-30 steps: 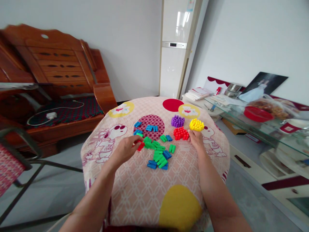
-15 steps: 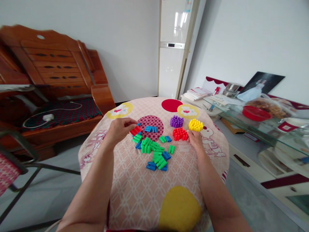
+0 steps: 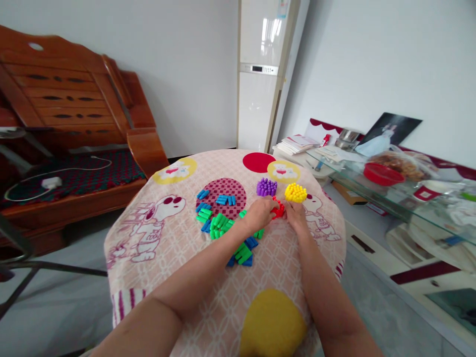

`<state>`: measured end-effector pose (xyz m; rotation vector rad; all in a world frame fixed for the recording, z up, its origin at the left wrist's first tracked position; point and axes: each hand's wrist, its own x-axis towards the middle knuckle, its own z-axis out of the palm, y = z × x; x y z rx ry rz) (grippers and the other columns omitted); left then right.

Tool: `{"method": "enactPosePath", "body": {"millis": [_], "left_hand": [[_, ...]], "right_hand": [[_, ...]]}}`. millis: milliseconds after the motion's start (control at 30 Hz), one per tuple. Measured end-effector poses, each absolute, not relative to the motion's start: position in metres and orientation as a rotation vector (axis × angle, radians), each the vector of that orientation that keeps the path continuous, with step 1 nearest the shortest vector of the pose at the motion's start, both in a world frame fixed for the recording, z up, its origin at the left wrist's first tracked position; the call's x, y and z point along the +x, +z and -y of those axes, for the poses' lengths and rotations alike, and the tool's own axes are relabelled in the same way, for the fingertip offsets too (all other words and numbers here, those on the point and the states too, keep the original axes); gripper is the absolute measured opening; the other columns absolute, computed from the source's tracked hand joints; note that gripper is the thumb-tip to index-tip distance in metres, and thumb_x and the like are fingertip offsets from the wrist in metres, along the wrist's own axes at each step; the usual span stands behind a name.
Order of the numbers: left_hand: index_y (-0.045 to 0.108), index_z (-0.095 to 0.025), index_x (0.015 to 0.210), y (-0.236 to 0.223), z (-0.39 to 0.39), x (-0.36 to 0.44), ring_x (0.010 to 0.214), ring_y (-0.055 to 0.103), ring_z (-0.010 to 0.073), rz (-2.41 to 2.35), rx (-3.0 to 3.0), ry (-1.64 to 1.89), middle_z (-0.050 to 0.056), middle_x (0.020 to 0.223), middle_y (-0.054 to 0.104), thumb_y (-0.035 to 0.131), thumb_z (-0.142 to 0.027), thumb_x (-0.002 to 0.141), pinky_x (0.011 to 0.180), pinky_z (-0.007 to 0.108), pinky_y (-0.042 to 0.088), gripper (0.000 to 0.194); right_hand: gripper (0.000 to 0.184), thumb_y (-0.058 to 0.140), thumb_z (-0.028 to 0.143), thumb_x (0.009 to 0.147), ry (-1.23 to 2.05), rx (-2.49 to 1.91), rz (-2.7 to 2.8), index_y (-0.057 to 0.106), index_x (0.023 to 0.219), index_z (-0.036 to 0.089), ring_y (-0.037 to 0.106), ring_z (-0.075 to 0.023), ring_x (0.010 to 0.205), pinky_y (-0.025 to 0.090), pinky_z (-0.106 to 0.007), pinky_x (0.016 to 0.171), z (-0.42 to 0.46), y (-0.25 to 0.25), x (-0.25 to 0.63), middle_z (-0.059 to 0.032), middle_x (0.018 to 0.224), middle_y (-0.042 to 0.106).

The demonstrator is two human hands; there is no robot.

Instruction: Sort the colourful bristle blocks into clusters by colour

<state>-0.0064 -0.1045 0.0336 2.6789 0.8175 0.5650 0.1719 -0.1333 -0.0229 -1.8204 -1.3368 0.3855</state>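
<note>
My left hand reaches across the table to the red plastic pieces, its fingers closed at their left side and partly covering them. My right hand lies on the cloth at the right side of the red group, fingers apart and touching its edge. Just beyond the right hand stands a tight bunch of yellow pieces. A bunch of purple pieces stands behind the red ones. Under my left forearm, green pieces lie loosely heaped and partly hidden.
Blue pieces lie scattered on the left part of the patterned tablecloth. A wooden bench stands at the left. On the right, a glass shelf holds a red bowl and papers. A white cabinet-like appliance stands behind.
My left hand has moved right, from the blue pieces at the left to the red group, carrying a red piece. My right hand stays beside the group. The view has shifted slightly.
</note>
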Motion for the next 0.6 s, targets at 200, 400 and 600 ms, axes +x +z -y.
{"method": "enactPosePath", "body": {"millis": [200, 400, 600], "left_hand": [[0.064, -0.016, 0.104, 0.020, 0.101, -0.002, 0.096, 0.063, 0.0221, -0.912, 2.697, 0.581, 0.011, 0.104, 0.063, 0.058, -0.015, 0.082, 0.083, 0.031, 0.050, 0.023], [0.042, -0.012, 0.133, 0.019, 0.098, -0.023, 0.102, 0.063, 0.0266, -1.193, 2.568, 0.541, 0.015, 0.118, 0.057, 0.076, -0.024, 0.068, 0.085, 0.034, 0.050, 0.074], [0.024, -0.010, 0.145, 0.005, 0.090, -0.017, 0.114, 0.060, 0.0292, -1.175, 2.530, 0.506, 0.022, 0.133, 0.049, 0.076, -0.022, 0.062, 0.092, 0.035, 0.049, 0.098]], "right_hand": [[0.046, 0.038, 0.050, 0.089, 0.353, -1.799, 1.367, 0.048, 0.051, 0.026, 0.056, -0.0204, 0.058, 0.043, -0.030, 0.061, 0.135, -0.024, 0.172, -0.0027, 0.048, 0.054], [0.046, 0.038, 0.051, 0.088, 0.381, -1.787, 1.352, 0.046, 0.052, 0.025, 0.056, -0.0194, 0.057, 0.042, -0.029, 0.059, 0.134, -0.025, 0.172, -0.0022, 0.048, 0.054], [0.045, 0.038, 0.050, 0.088, 0.398, -1.786, 1.368, 0.047, 0.053, 0.024, 0.055, -0.0192, 0.056, 0.042, -0.029, 0.057, 0.134, -0.026, 0.172, -0.0022, 0.049, 0.055]]}}
